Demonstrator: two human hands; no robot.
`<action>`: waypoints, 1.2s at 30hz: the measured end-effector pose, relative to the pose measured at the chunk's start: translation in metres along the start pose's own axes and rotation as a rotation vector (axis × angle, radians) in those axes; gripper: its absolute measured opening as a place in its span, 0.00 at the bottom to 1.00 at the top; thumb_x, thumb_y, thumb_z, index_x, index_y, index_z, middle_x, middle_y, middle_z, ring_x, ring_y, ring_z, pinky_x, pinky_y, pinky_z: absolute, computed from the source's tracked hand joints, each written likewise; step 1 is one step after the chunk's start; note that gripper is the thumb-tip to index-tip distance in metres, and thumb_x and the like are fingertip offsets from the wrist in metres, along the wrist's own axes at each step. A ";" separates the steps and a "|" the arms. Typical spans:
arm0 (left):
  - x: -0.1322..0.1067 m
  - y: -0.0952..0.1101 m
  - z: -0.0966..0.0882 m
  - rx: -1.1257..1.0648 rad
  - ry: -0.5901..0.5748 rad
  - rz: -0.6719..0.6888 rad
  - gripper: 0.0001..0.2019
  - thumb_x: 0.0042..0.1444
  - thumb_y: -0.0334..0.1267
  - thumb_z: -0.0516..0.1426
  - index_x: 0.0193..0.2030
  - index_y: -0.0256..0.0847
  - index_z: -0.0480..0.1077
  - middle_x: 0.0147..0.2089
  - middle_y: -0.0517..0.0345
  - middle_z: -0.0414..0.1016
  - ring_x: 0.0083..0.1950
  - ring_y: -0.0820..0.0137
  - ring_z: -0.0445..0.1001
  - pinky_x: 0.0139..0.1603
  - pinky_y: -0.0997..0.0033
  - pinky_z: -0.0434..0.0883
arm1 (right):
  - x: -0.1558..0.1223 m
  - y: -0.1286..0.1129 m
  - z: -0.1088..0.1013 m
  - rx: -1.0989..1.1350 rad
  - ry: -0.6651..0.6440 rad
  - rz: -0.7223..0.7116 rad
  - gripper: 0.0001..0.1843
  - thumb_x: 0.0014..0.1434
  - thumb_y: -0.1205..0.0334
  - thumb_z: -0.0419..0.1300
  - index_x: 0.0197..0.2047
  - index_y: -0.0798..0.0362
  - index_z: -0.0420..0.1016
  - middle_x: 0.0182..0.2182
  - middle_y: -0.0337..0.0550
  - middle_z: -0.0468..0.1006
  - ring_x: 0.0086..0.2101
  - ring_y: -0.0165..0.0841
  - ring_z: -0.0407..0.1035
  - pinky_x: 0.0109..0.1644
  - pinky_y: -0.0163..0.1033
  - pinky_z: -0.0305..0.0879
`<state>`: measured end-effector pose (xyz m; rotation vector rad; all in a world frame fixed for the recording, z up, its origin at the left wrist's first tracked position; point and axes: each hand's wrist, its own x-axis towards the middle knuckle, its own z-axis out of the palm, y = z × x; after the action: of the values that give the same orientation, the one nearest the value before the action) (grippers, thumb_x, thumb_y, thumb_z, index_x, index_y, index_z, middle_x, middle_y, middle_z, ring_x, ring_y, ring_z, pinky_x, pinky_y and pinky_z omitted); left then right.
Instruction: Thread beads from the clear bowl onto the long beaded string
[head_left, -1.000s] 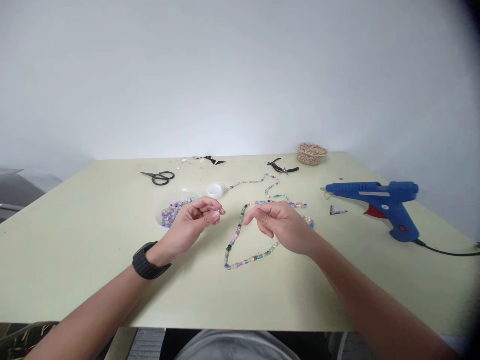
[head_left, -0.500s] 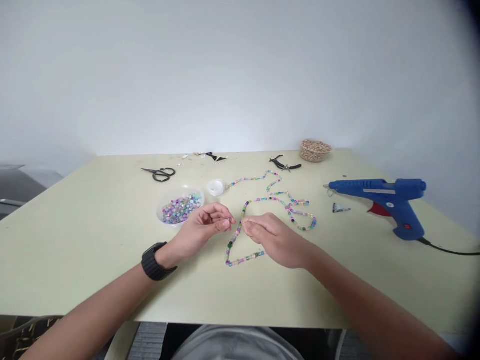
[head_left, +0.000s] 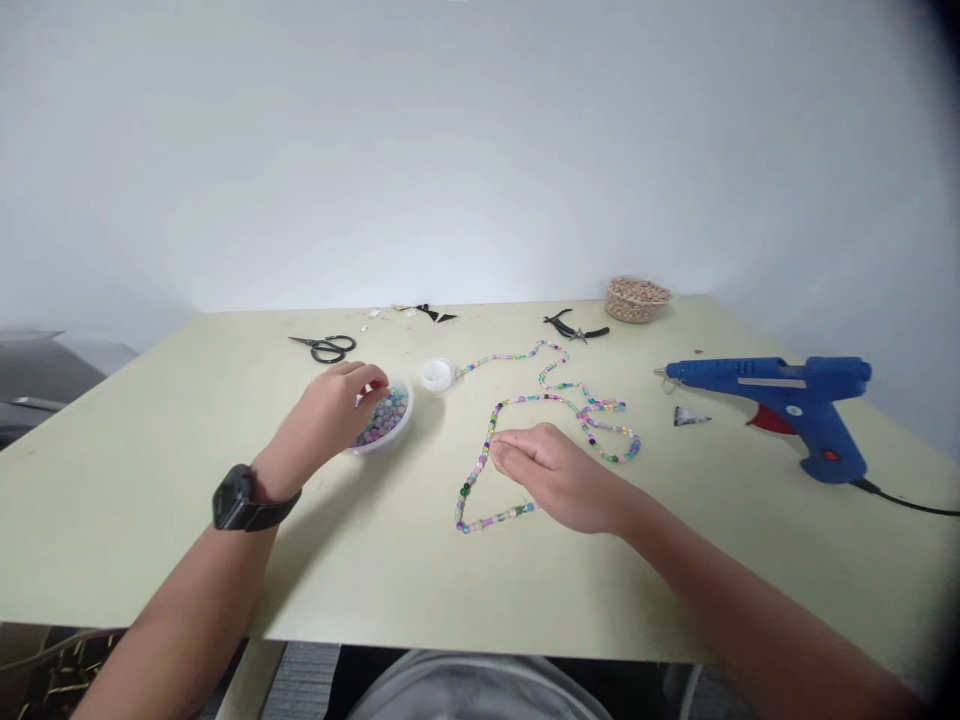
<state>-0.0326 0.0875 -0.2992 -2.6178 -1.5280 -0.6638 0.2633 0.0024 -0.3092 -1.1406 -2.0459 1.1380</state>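
My left hand (head_left: 334,410) is over the white bowl (head_left: 409,415) of small coloured beads (head_left: 390,412). Its fingers are curled and bent down at the beads; whatever is between the fingertips is hidden. My right hand (head_left: 551,475) is closed in a pinch above the table, where one end of a long bead string (head_left: 480,465) runs in under it. Multicoloured beads fill this string, which winds over the table in loops. Its far end meets a small white spool-like container (head_left: 437,374).
Black scissors (head_left: 326,348) lie behind the bowl, and black pliers (head_left: 576,326) farther right. A tub of tan beads (head_left: 636,300) stands at the back. On the right rests a blue glue gun (head_left: 772,385) with its cord, beside a small patterned scrap (head_left: 690,416). Dark scraps (head_left: 431,312) lie near the wall.
My left hand has moved left from beside the right fingertips to the bead bowl, turning palm down. My right hand keeps its pinch in nearly the same place. The view has shifted slightly.
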 end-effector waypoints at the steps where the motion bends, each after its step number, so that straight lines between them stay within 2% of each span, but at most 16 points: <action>1: 0.001 -0.009 0.000 0.028 -0.028 -0.003 0.07 0.66 0.36 0.55 0.39 0.42 0.75 0.38 0.54 0.78 0.35 0.66 0.73 0.38 0.65 0.67 | 0.000 0.000 0.000 -0.004 -0.001 -0.004 0.21 0.73 0.64 0.46 0.26 0.52 0.48 0.22 0.32 0.51 0.24 0.26 0.48 0.29 0.38 0.46; 3: 0.002 -0.016 0.002 0.068 -0.037 -0.013 0.05 0.64 0.36 0.57 0.39 0.42 0.76 0.39 0.52 0.80 0.40 0.60 0.75 0.40 0.62 0.67 | 0.000 -0.001 0.000 -0.020 -0.004 -0.013 0.21 0.73 0.64 0.46 0.26 0.52 0.48 0.22 0.32 0.51 0.24 0.26 0.49 0.29 0.38 0.47; 6: 0.000 0.002 0.005 0.079 0.040 0.015 0.07 0.67 0.39 0.56 0.45 0.41 0.75 0.46 0.49 0.81 0.51 0.56 0.74 0.51 0.56 0.65 | -0.001 -0.002 0.001 -0.069 -0.019 -0.022 0.21 0.73 0.64 0.46 0.26 0.52 0.48 0.21 0.32 0.50 0.24 0.26 0.48 0.29 0.38 0.46; 8: -0.004 0.027 0.008 -0.075 0.057 0.128 0.10 0.70 0.42 0.54 0.43 0.42 0.74 0.41 0.53 0.80 0.45 0.63 0.74 0.51 0.60 0.66 | -0.001 -0.004 0.002 -0.104 -0.044 -0.020 0.21 0.72 0.65 0.46 0.26 0.52 0.48 0.21 0.32 0.49 0.23 0.25 0.47 0.29 0.38 0.45; 11: -0.014 0.064 0.015 -0.385 -0.079 0.217 0.12 0.69 0.48 0.55 0.43 0.41 0.72 0.38 0.57 0.78 0.39 0.69 0.74 0.44 0.67 0.66 | 0.001 -0.006 0.005 -0.166 -0.084 -0.021 0.20 0.71 0.64 0.47 0.25 0.53 0.49 0.19 0.31 0.49 0.22 0.25 0.46 0.28 0.38 0.44; 15: -0.025 0.086 0.025 -0.476 -0.215 0.272 0.15 0.70 0.49 0.53 0.39 0.39 0.69 0.33 0.59 0.74 0.34 0.71 0.70 0.40 0.68 0.63 | 0.001 -0.007 0.012 -0.257 -0.115 0.028 0.21 0.71 0.61 0.47 0.25 0.53 0.52 0.17 0.31 0.51 0.20 0.24 0.47 0.25 0.38 0.42; 19: -0.027 0.088 0.029 -0.470 -0.237 0.322 0.16 0.72 0.44 0.49 0.34 0.39 0.66 0.29 0.61 0.69 0.32 0.72 0.65 0.39 0.69 0.61 | 0.000 -0.005 0.016 -0.334 -0.151 0.065 0.22 0.70 0.61 0.47 0.23 0.54 0.50 0.16 0.32 0.51 0.19 0.24 0.46 0.23 0.38 0.41; 23: -0.027 0.088 0.030 -0.431 -0.233 0.385 0.17 0.73 0.39 0.46 0.32 0.39 0.63 0.28 0.60 0.66 0.31 0.71 0.64 0.37 0.69 0.61 | 0.001 -0.003 0.015 -0.306 -0.175 0.075 0.23 0.71 0.61 0.47 0.23 0.54 0.47 0.17 0.32 0.49 0.20 0.24 0.45 0.23 0.38 0.42; 29: -0.025 0.085 0.029 -0.521 -0.202 0.298 0.13 0.73 0.36 0.47 0.36 0.39 0.67 0.30 0.61 0.69 0.31 0.74 0.66 0.35 0.73 0.61 | 0.002 -0.003 0.010 -0.125 -0.060 0.030 0.19 0.73 0.54 0.48 0.30 0.52 0.58 0.22 0.31 0.60 0.24 0.25 0.53 0.27 0.35 0.49; 32: -0.024 0.082 0.029 -0.556 -0.197 0.264 0.13 0.72 0.37 0.48 0.36 0.39 0.67 0.31 0.62 0.69 0.31 0.76 0.65 0.35 0.74 0.61 | 0.002 -0.003 0.010 -0.036 -0.027 0.022 0.17 0.73 0.57 0.48 0.30 0.52 0.59 0.21 0.30 0.57 0.23 0.25 0.51 0.26 0.34 0.48; 36: -0.024 0.084 0.029 -0.570 -0.195 0.237 0.12 0.72 0.37 0.48 0.36 0.39 0.67 0.31 0.63 0.69 0.30 0.77 0.65 0.34 0.75 0.62 | 0.003 -0.003 0.010 0.030 0.031 0.067 0.12 0.69 0.61 0.52 0.32 0.52 0.65 0.19 0.28 0.54 0.21 0.24 0.47 0.24 0.34 0.44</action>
<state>0.0375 0.0317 -0.3202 -3.2985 -1.1603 -0.9632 0.2526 -0.0003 -0.3116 -1.2132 -1.9743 1.1717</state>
